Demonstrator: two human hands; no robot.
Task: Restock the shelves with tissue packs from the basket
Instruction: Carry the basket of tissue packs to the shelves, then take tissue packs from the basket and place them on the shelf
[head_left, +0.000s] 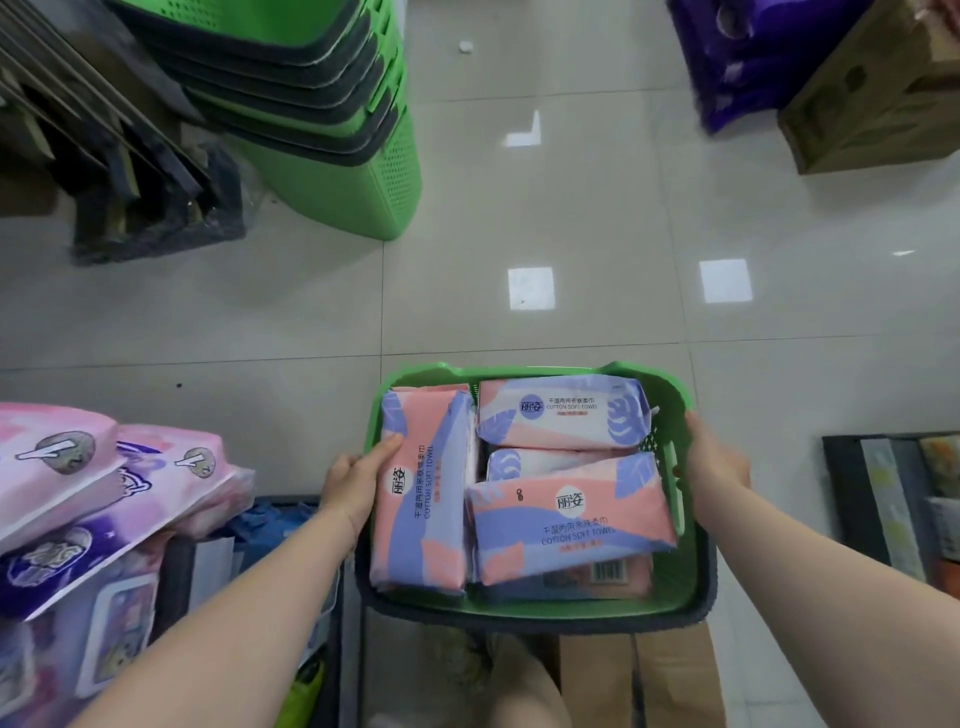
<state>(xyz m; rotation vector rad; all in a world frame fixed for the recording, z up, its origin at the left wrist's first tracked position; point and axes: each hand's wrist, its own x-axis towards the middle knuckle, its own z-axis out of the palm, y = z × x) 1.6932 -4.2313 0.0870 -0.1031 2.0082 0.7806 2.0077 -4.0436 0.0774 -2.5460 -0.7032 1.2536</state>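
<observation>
Head view, looking down. The fingers of the left hand (358, 480) are closed around the left rim of the green basket (691, 561), the thumb lying over the edge and touching the upright tissue pack (423, 499) that stands along the basket's left wall. The right hand (714, 462) is wrapped around the opposite, right rim, fingers curled over the outside and thumb hooked inside against the perforated wall. Both bare forearms run from the lower corners of the frame up to the basket, which is held between them above the floor.

Inside the basket lie several pink, lilac and white packs printed "COTTON SOFT TOWEL": the upright one on the left, a far pack (563, 413) lying flat across the top right, a partly covered pack (524, 465) just below it, and a near pack (571, 525) tilted across the lower right, with a barcode (on a further pack beneath) showing under its lower edge.

Beyond the basket is a glossy tiled floor (571, 182). A stack of green baskets (322, 104) stands at upper left, well apart. Pink and purple packaged goods (104, 493) lie piled at lower left, near the left forearm. A cardboard box (872, 98) sits at upper right beside purple packages (748, 57). Brown cardboard (670, 680) shows directly beneath the held basket.
</observation>
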